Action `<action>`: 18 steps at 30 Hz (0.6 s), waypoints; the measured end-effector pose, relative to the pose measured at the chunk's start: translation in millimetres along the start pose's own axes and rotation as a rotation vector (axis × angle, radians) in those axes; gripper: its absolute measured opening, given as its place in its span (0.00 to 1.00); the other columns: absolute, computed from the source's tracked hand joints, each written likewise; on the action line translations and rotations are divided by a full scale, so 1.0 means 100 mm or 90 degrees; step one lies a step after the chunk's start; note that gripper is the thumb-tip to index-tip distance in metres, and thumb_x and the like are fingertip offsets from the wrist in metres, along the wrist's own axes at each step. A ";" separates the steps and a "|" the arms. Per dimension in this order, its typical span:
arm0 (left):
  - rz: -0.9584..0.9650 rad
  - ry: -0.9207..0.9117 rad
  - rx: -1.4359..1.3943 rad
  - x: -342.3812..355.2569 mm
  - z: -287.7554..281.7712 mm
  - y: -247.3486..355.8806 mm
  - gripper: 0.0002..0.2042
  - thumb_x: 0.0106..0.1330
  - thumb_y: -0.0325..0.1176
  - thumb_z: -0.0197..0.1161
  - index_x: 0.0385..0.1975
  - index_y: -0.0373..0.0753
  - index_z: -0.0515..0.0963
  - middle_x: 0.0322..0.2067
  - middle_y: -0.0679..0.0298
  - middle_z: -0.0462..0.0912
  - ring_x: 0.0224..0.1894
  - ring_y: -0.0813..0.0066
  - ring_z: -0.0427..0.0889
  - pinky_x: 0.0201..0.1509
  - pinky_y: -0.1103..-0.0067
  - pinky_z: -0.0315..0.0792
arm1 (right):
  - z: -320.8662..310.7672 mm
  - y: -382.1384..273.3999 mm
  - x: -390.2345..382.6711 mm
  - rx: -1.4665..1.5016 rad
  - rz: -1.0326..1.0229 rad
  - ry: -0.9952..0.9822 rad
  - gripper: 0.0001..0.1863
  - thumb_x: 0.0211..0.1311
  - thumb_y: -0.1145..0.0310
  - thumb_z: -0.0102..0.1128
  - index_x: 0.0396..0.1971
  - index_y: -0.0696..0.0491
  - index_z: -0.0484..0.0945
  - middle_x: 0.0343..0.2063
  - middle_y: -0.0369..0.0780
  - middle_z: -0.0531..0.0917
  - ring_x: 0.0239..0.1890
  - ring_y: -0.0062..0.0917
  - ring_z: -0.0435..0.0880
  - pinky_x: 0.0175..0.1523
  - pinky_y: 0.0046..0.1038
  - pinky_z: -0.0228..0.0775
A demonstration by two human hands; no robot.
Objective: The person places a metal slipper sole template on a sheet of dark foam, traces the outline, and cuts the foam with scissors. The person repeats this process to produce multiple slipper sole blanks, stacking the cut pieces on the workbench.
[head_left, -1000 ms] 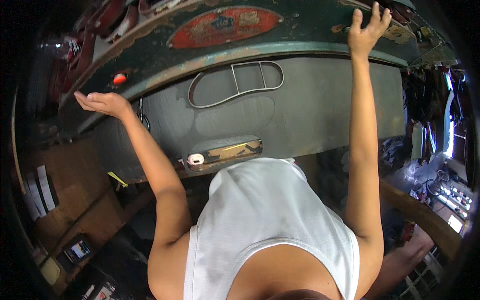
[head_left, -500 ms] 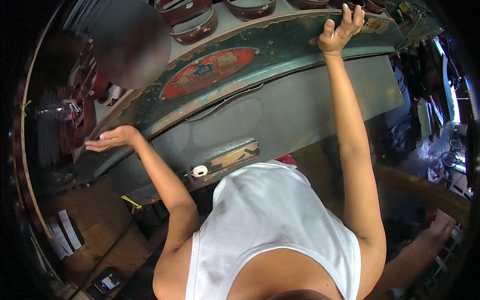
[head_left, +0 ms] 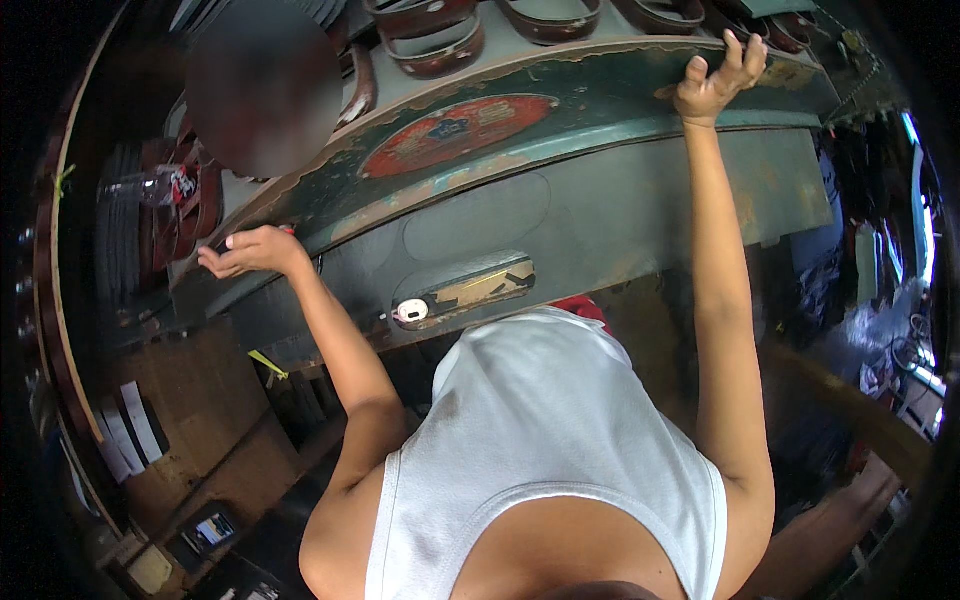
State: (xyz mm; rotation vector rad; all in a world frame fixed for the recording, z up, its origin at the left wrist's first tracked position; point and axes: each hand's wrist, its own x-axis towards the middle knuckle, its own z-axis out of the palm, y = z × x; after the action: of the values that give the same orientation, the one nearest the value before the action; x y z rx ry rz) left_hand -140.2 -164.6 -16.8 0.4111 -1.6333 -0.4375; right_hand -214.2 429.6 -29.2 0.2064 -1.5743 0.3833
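A long dark green metal panel [head_left: 620, 90] with chipped paint spans the view in front of me, a worn red oval plate [head_left: 455, 135] on its face. At the panel's left end rests my left hand [head_left: 250, 252], fingers stretched out. Something small and red peeks out beside its wrist. My right hand [head_left: 718, 85] is against the upper edge near the right end, fingers apart and slightly bent, thumb away from them. Neither hand shows an object in it. Above the panel stand several reddish-brown curved pieces [head_left: 435, 50] that look like sandal straps.
A grey sheet-metal front [head_left: 600, 220] below the panel has a slot [head_left: 490, 285] with a white round fitting [head_left: 411, 312]. A clear bottle [head_left: 150, 188] lies at the left. Below it are a brown board [head_left: 200, 410] with white strips and a phone-like device [head_left: 210, 530].
The whole view has shifted, so the panel and both hands appear farther right. Both hands stay at the same places on the panel.
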 end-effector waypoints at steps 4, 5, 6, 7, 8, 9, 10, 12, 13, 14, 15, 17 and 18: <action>0.009 -0.049 0.010 0.14 -0.17 -0.05 0.23 0.71 0.31 0.50 0.61 0.21 0.64 0.59 0.38 0.62 0.66 0.41 0.60 0.72 0.51 0.54 | 0.01 0.02 -0.01 0.007 0.023 -0.002 0.34 0.71 0.36 0.46 0.63 0.47 0.74 0.70 0.46 0.63 0.76 0.46 0.54 0.76 0.52 0.38; 0.013 -0.074 0.027 0.16 -0.23 -0.06 0.23 0.71 0.31 0.51 0.61 0.22 0.64 0.59 0.38 0.62 0.66 0.42 0.61 0.71 0.52 0.55 | 0.02 0.03 -0.02 0.015 0.021 0.004 0.33 0.71 0.37 0.46 0.63 0.47 0.74 0.71 0.46 0.63 0.76 0.46 0.53 0.76 0.52 0.38; 0.015 -0.100 0.045 0.19 -0.28 -0.08 0.23 0.71 0.31 0.51 0.61 0.22 0.64 0.59 0.38 0.63 0.65 0.42 0.61 0.71 0.53 0.55 | 0.01 0.03 -0.03 0.018 0.015 0.003 0.33 0.72 0.37 0.46 0.63 0.47 0.74 0.71 0.46 0.62 0.76 0.46 0.53 0.76 0.52 0.38; 0.023 -0.124 0.060 0.20 -0.34 -0.10 0.23 0.71 0.32 0.52 0.61 0.22 0.64 0.59 0.38 0.63 0.64 0.43 0.62 0.71 0.53 0.55 | 0.02 0.04 -0.04 0.021 0.009 0.001 0.33 0.72 0.37 0.45 0.63 0.47 0.73 0.71 0.46 0.62 0.76 0.45 0.52 0.76 0.52 0.38; 0.029 -0.142 0.042 0.24 -0.39 -0.11 0.23 0.71 0.32 0.56 0.61 0.24 0.65 0.58 0.40 0.63 0.63 0.43 0.62 0.71 0.55 0.54 | 0.02 0.04 -0.05 0.014 0.006 0.000 0.33 0.73 0.38 0.45 0.64 0.48 0.72 0.71 0.46 0.61 0.77 0.45 0.51 0.76 0.53 0.37; 0.032 -0.172 0.038 0.26 -0.44 -0.14 0.24 0.70 0.31 0.57 0.62 0.25 0.65 0.58 0.40 0.63 0.63 0.43 0.62 0.71 0.55 0.56 | 0.05 0.04 -0.06 0.012 0.017 -0.013 0.33 0.73 0.38 0.45 0.64 0.48 0.72 0.71 0.46 0.61 0.76 0.45 0.51 0.77 0.53 0.37; 0.036 -0.201 0.026 0.29 -0.51 -0.16 0.24 0.70 0.31 0.58 0.62 0.26 0.65 0.58 0.41 0.64 0.64 0.43 0.62 0.70 0.55 0.58 | 0.04 0.03 -0.06 0.008 0.018 -0.014 0.33 0.73 0.38 0.45 0.64 0.48 0.72 0.71 0.46 0.61 0.76 0.45 0.51 0.77 0.53 0.37; -0.005 -0.267 -0.049 0.34 -0.61 -0.23 0.25 0.71 0.30 0.60 0.65 0.30 0.64 0.60 0.43 0.63 0.66 0.48 0.64 0.65 0.60 0.68 | 0.05 0.01 -0.05 -0.003 0.013 -0.020 0.33 0.72 0.38 0.46 0.64 0.47 0.72 0.71 0.46 0.61 0.76 0.46 0.53 0.77 0.53 0.37; -0.042 -0.289 -0.102 0.36 -0.68 -0.28 0.25 0.72 0.30 0.60 0.65 0.30 0.63 0.61 0.44 0.63 0.66 0.50 0.67 0.64 0.61 0.71 | 0.05 0.00 -0.03 0.007 0.016 -0.018 0.33 0.72 0.38 0.46 0.64 0.47 0.72 0.71 0.46 0.61 0.76 0.46 0.53 0.77 0.53 0.37; -0.068 -0.315 -0.161 0.36 -0.75 -0.34 0.25 0.73 0.30 0.60 0.66 0.30 0.62 0.62 0.44 0.64 0.65 0.52 0.69 0.63 0.63 0.73 | 0.03 -0.02 0.00 0.009 0.019 -0.027 0.33 0.72 0.38 0.46 0.64 0.47 0.72 0.72 0.46 0.61 0.76 0.46 0.53 0.77 0.54 0.37; -0.091 -0.340 -0.224 0.35 -0.81 -0.41 0.25 0.73 0.29 0.60 0.66 0.31 0.61 0.63 0.44 0.64 0.65 0.53 0.72 0.62 0.65 0.75 | 0.00 -0.05 0.03 0.016 0.011 -0.026 0.33 0.72 0.38 0.46 0.65 0.46 0.72 0.72 0.46 0.61 0.76 0.46 0.53 0.76 0.54 0.38; -0.300 -0.333 -0.369 0.16 -0.97 -0.58 0.26 0.74 0.28 0.59 0.67 0.29 0.58 0.67 0.44 0.66 0.58 0.57 0.80 0.60 0.69 0.79 | -0.11 -0.13 0.11 -0.007 -0.032 -0.044 0.31 0.72 0.40 0.48 0.66 0.45 0.72 0.72 0.45 0.61 0.77 0.44 0.53 0.77 0.53 0.38; -0.376 -0.324 -0.428 0.00 -1.11 -0.67 0.24 0.74 0.29 0.59 0.66 0.28 0.60 0.64 0.43 0.69 0.56 0.59 0.82 0.58 0.70 0.80 | -0.17 -0.20 0.14 -0.004 -0.015 -0.066 0.30 0.71 0.42 0.51 0.65 0.45 0.73 0.71 0.45 0.63 0.77 0.43 0.53 0.77 0.53 0.39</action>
State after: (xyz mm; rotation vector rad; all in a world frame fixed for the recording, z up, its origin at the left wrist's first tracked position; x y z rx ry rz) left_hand -29.2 -227.1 -40.9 0.2684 -1.6993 -1.5859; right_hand -191.8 419.1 -13.2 0.2437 -1.6737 0.3543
